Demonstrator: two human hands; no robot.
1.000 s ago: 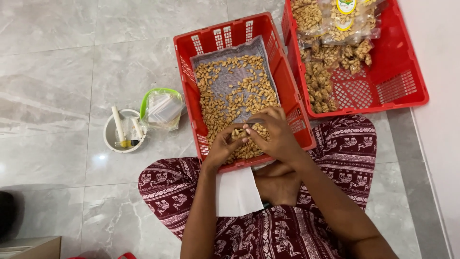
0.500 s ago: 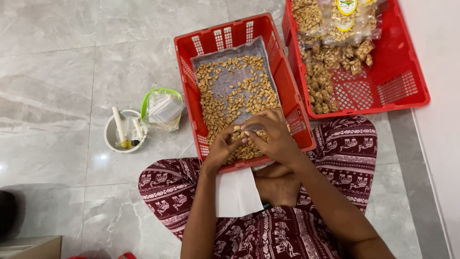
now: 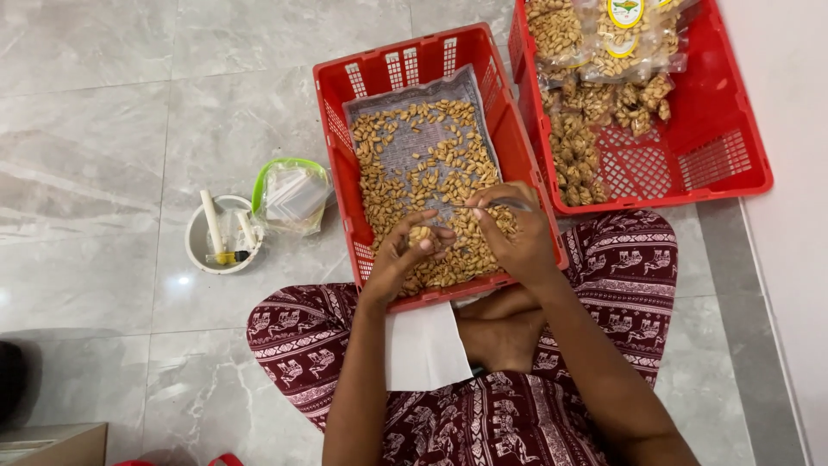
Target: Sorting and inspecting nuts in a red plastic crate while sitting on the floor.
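On the grey marble floor sits a red slotted plastic crate (image 3: pixel 341 95), lined with grey mesh and scattered with small tan nuts (image 3: pixel 431 164). Over its near end, the left hand (image 3: pixel 410 255) cups several nuts in curled fingers; the right hand (image 3: pixel 517 233) pinches a thin, indistinct tool. The nuts look light, hard and rollable, best scooped in a cupped palm.

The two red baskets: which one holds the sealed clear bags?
The right-hand red basket, beside the person's right knee, holds sealed clear bags. The other basket, under both hands, holds only loose nuts on a grey liner.
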